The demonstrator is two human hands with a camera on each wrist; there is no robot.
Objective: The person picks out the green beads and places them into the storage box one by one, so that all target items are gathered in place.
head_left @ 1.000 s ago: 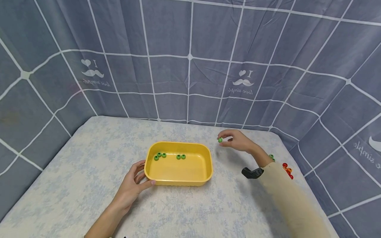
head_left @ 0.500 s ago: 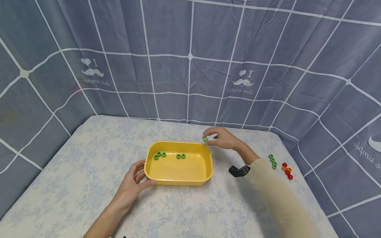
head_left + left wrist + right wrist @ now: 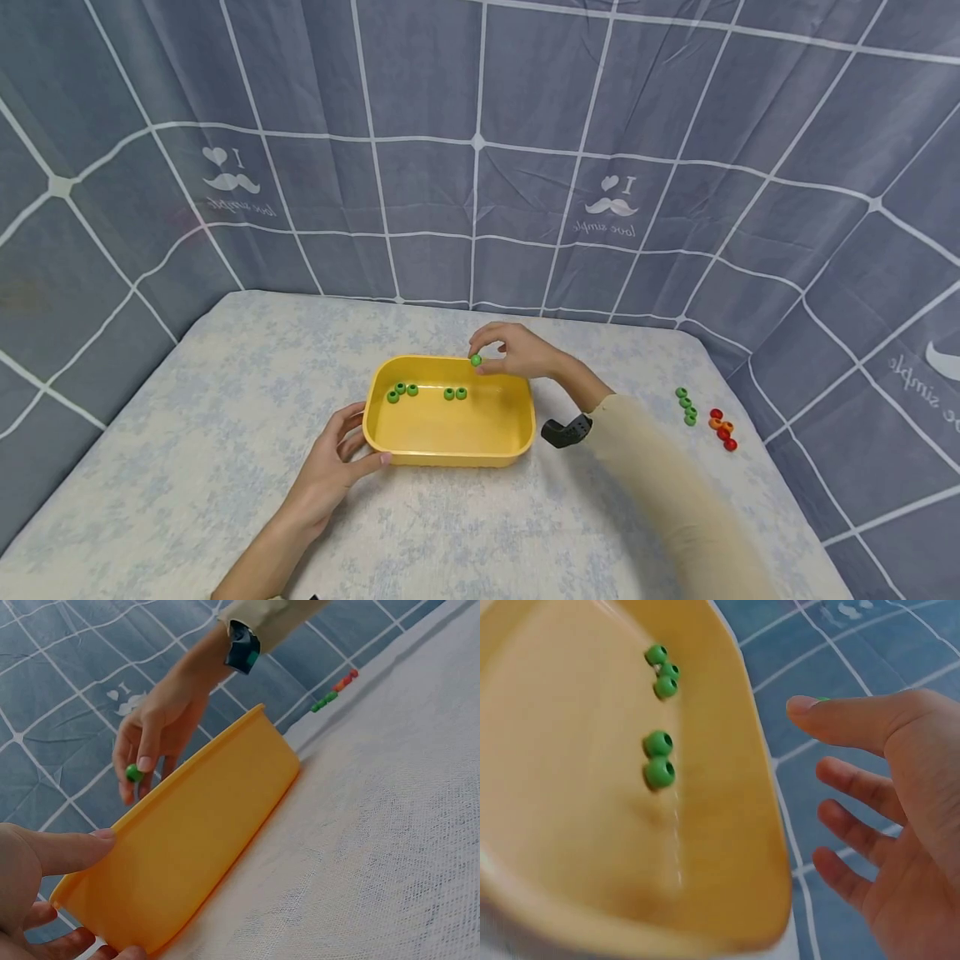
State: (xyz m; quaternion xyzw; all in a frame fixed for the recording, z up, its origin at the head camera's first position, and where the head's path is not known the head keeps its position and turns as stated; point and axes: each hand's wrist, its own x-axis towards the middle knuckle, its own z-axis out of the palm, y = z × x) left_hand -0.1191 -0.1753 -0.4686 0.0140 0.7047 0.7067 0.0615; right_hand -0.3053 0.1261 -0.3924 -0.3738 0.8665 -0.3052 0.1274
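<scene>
My left hand [image 3: 330, 471] grips the left end of a yellow plastic tray [image 3: 453, 429], the thumb at its rim and the other fingers around the side. At the tray's far rim, my right hand [image 3: 521, 352] pinches a green bead [image 3: 476, 360] between thumb and finger. The left wrist view shows this bead [image 3: 134, 772] just beyond the rim; the right thumb mostly hides it in the right wrist view. Inside the tray, green beads lie along the far side: a group of three [image 3: 666, 671] and a pair [image 3: 658, 759], each with a dark hole.
On the right of the cloth-covered table [image 3: 450, 533] lie a row of green beads [image 3: 686, 403] and a cluster of red and orange beads [image 3: 722, 427]. A black wrist device [image 3: 567, 432] hangs under the right sleeve. Grey-blue curtains [image 3: 420, 192] rise behind and at both sides.
My right hand has moved left with the green bead, from the table right of the tray to its far rim. The left hand and tray have stayed put.
</scene>
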